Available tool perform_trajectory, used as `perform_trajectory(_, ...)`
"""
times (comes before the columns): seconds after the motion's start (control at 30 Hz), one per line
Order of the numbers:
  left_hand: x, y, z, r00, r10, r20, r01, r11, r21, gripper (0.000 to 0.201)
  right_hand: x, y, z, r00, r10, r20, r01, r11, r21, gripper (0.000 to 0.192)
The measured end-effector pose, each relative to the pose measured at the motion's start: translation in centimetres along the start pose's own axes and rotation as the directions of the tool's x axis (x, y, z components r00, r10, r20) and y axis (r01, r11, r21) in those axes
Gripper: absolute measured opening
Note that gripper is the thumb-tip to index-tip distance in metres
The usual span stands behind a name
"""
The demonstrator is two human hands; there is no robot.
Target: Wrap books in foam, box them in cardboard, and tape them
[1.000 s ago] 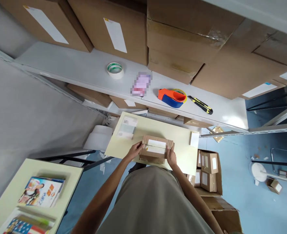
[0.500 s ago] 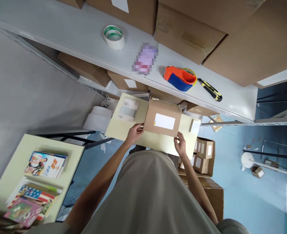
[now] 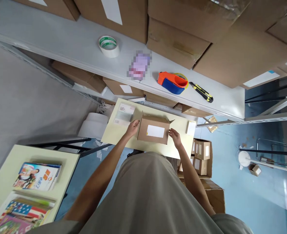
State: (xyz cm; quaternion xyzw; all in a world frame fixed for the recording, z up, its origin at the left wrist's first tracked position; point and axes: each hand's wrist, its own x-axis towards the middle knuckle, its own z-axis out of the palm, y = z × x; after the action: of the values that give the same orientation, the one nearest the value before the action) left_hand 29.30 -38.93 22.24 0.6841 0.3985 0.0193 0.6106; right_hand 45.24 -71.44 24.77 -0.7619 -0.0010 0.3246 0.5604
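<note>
The cardboard box [image 3: 153,130] with a white label stands on the small pale table [image 3: 116,135]. The left hand [image 3: 133,127] touches its left side with fingers loose; the right hand [image 3: 174,136] rests open at its right side. Behind, on the shelf [image 3: 60,45], lies a tape dispenser [image 3: 172,83].

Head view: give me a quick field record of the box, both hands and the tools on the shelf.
box: small cardboard box with white label facing up, on the pale table
left hand: left hand against the box's left side
right hand: right hand by the box's right side; contact unclear
shelf: grey shelf beyond the table, stacked with large cartons
tools: tape roll, orange-blue tape dispenser, yellow-black utility knife
near table: books at lower left
</note>
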Motion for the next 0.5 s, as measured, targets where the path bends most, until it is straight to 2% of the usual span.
perform_trajectory(0.1, 0.1, 2.8, 0.2, 0.998, 0.060, -0.009, -0.061, 0.997, -0.048, 0.051, -0.1, -2.3, 0.9, 1.000, 0.007, -0.022, -0.005, 0.998, 0.062, 0.089)
perform_trajectory(0.27, -4.0, 5.8, -0.8, 0.979, 0.190, -0.067, -0.198, 0.970, -0.141, 0.063, -2.9, -4.4, 0.9, 0.987, -0.142, -0.070, 0.144, 0.989, 0.030, 0.071)
perform_trajectory(0.37, -6.2, 5.6, -1.1, 0.979, 0.183, -0.089, -0.192, 0.974, -0.117, 0.067, -4.4, -4.0, 1.0, 0.981, -0.142, -0.135, 0.149, 0.988, 0.039, 0.071)
perform_trajectory(0.5, -6.5, 3.3, -0.8, 0.992, 0.088, -0.092, -0.099, 0.988, -0.116, 0.076, -4.8, -2.2, 1.6, 0.985, -0.066, -0.161, 0.077, 0.995, 0.063, 0.078)
